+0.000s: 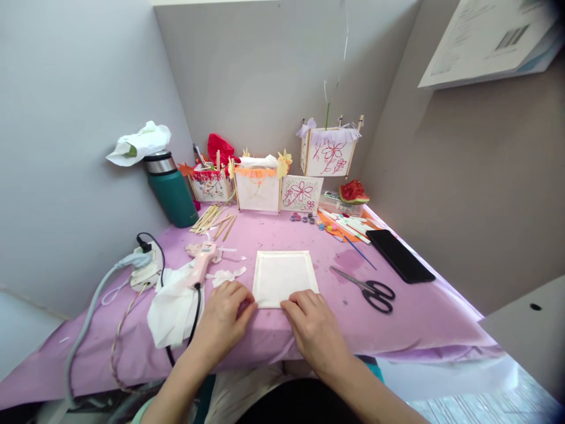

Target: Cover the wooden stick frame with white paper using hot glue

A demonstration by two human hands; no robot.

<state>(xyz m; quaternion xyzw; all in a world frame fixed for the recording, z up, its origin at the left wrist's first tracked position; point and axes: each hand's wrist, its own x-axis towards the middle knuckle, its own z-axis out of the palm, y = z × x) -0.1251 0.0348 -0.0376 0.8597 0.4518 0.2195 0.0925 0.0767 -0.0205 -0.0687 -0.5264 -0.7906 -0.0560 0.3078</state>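
Note:
A white square panel (286, 279) with a raised border lies flat on the purple tablecloth in front of me. My left hand (226, 312) has its curled fingers and thumb at the panel's near left corner. On the near right part of the same panel, my right hand (311, 321) rests with fingers bent over the edge and thumb against it. Both hands seem to pinch the panel lightly; the fingertips are partly hidden. Left of it, a pink glue gun (203, 259) lies on crumpled white tissue (170, 309), beside torn white scraps (227, 275). Black-handled scissors (371, 290) lie partly opened to the right.
Decorated paper boxes (258, 191) and a flower-drawn panel (302, 194) stand at the back. A teal bottle (171, 191), wooden sticks (207, 218) and a power strip (146, 268) with cables are left. White markers (353, 227), a blue brush (358, 250) and a phone (399, 255) lie right.

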